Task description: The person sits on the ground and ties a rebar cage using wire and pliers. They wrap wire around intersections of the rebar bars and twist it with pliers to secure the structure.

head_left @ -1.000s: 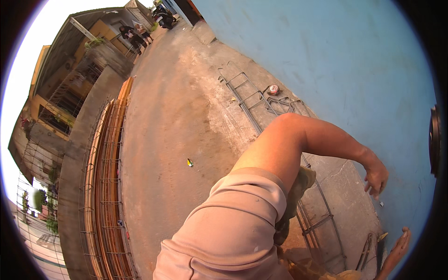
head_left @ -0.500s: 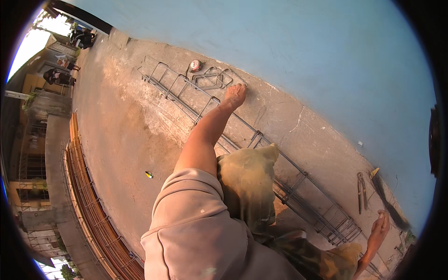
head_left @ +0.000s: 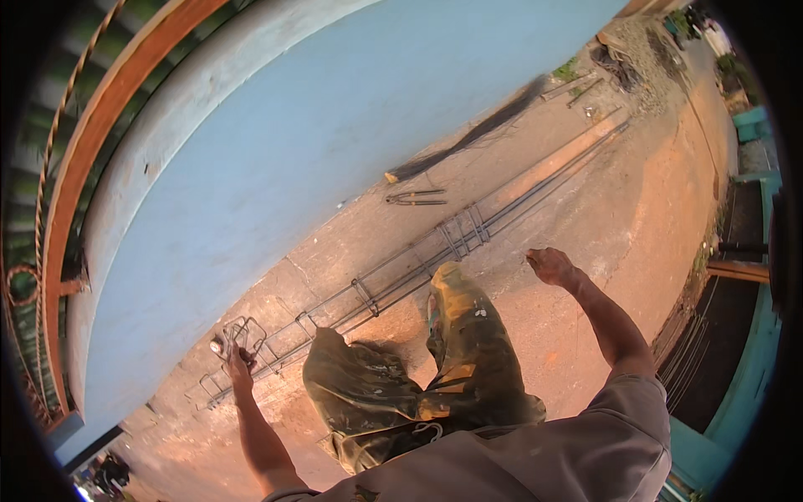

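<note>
Far out at the lower left, my left hand (head_left: 242, 361) reaches down with its fingers right beside a small round tape measure (head_left: 218, 345). Bent wire stirrups (head_left: 248, 332) lie next to it, partly behind the hand. The fingers are too small and dark to show whether they grip anything. My right hand (head_left: 552, 266) is raised on the right, its fingers curled closed; whatever they hold, if anything, is hidden. A long rebar cage (head_left: 401, 278) runs diagonally on the ground beyond my knees, with several stirrups (head_left: 462, 233) bunched toward its right part.
Long-handled pincers (head_left: 416, 198) lie between the cage and a blue wall (head_left: 284, 176). A bundle of dark thin wire (head_left: 477, 134) rests along the wall's foot. Rubble (head_left: 619, 67) is heaped at the far right, and turquoise posts (head_left: 744, 385) stand at the right edge.
My view has swung to the right. My left hand has moved from the stirrups' near side to beside the tape measure. My right hand, earlier with fingers extended, is now curled and raised.
</note>
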The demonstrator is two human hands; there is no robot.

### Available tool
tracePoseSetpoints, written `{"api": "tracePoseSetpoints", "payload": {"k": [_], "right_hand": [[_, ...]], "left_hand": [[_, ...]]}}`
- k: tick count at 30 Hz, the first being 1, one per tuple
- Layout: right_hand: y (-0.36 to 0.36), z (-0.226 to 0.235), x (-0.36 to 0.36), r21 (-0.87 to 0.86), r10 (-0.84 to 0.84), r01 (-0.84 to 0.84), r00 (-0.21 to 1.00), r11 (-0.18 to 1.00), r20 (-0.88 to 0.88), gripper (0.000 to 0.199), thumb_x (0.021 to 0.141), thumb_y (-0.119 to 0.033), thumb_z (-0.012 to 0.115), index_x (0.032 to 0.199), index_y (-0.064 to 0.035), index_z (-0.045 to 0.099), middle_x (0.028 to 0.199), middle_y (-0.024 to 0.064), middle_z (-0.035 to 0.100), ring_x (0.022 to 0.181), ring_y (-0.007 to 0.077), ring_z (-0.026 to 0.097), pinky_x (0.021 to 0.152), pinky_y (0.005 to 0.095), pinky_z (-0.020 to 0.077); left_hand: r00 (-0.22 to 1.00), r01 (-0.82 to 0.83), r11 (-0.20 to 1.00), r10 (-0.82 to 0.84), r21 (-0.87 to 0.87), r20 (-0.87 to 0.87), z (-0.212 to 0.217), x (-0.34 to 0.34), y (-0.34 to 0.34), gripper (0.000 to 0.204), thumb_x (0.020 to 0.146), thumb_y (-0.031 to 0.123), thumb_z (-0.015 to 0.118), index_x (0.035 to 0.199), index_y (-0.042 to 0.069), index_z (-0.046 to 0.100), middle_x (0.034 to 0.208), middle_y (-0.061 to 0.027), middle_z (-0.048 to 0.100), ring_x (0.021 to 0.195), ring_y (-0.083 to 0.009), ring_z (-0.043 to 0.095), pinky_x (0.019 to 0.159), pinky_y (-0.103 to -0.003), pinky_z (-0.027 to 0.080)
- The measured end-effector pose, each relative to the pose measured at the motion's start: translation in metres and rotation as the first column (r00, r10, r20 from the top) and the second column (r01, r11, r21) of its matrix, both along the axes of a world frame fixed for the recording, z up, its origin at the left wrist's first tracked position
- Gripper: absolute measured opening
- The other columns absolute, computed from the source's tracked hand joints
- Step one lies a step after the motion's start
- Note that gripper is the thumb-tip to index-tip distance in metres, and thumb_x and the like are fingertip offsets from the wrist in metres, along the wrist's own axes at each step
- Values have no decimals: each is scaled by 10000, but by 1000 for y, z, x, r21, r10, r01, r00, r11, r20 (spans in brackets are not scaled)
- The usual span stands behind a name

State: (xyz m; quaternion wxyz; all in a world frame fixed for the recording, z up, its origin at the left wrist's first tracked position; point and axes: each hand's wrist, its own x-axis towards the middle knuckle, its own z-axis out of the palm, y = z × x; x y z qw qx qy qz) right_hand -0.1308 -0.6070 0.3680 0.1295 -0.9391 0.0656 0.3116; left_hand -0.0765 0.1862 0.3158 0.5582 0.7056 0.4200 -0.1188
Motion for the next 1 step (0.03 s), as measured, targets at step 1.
{"api": "tracePoseSetpoints", "payload": {"k": [1], "right_hand": [[-9, 29, -22, -60, -52, 46, 994, 997, -98, 191, 935, -195, 508, 995, -72, 641, 936, 180, 696, 915, 388, 661, 821, 469, 526]], "left_hand": [[999, 7, 999, -8, -47, -32, 10, -24, -5, 490, 933, 574, 547, 715, 137, 513, 588, 11, 487, 599, -140, 599, 510, -267, 469]]}}
